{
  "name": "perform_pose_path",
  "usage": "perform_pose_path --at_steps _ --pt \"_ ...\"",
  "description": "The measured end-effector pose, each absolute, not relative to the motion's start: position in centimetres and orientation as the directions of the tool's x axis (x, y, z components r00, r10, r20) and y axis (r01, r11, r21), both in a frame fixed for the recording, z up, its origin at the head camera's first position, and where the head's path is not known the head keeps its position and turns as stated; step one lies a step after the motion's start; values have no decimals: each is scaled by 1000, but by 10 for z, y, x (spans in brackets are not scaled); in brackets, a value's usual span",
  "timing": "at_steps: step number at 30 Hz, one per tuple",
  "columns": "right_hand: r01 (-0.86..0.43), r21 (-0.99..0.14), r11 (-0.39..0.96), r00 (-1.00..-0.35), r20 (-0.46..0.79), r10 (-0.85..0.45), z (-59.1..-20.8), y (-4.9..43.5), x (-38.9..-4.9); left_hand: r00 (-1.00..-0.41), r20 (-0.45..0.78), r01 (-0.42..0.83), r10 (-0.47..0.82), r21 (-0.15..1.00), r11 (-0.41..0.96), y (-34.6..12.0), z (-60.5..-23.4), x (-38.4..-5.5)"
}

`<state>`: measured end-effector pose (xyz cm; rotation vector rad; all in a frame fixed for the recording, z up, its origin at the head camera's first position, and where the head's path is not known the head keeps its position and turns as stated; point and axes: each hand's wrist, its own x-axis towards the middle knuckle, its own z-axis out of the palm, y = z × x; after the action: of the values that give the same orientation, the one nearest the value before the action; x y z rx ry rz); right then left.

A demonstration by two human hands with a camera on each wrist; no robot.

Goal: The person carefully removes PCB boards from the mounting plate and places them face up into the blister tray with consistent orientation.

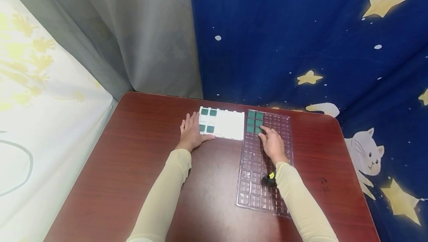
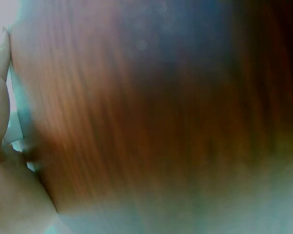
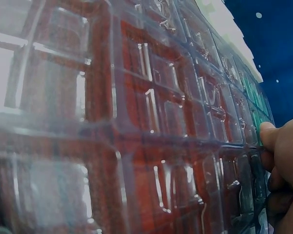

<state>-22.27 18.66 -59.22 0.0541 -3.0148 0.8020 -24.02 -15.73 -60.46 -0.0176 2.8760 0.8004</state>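
Observation:
A flat white tray [image 1: 230, 125] lies near the back of the table with several dark green squares [image 1: 210, 128] set at its left end. My left hand [image 1: 191, 131] rests against that end, fingers extended along the side and thumb at the front edge. To its right is a clear plastic tray [image 1: 251, 160] of many small pockets, with several green square pieces [image 1: 251, 114] in its far left corner. My right hand [image 1: 273, 143] reaches over this tray, thumb and forefinger pinching the nearest right green square. In the right wrist view the other fingers [image 3: 278, 183] are curled under.
Both trays lie on a reddish-brown wooden table [image 1: 140, 167]. A grey curtain [image 1: 157, 41] and a blue star-patterned curtain [image 1: 267, 41] hang right behind the table's back edge. Below my right wrist is a small black device [image 1: 269, 180] with a yellow mark.

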Motion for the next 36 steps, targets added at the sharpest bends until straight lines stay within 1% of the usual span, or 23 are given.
perform_pose_path --at_steps 12,18,24,27,36 --pt "-33 -487 873 -999 4 -35 -591 185 -222 -984 -174 -55 43 524 850 -162 -603 -241" --pt "-26 -486 874 -1000 2 -29 -589 185 -221 -986 -155 -29 58 505 862 -164 -592 -235" --pt "-26 -485 874 -999 -4 -32 -587 185 -221 -989 -137 -21 49 464 886 -163 -594 -234" --pt "-29 -483 875 -999 -2 -34 -586 184 -221 -991 -129 -26 35 444 896 -163 -596 -235" --pt "-22 -475 880 -999 -25 -38 -582 184 -223 -987 -163 -70 4 448 891 -163 -601 -235"
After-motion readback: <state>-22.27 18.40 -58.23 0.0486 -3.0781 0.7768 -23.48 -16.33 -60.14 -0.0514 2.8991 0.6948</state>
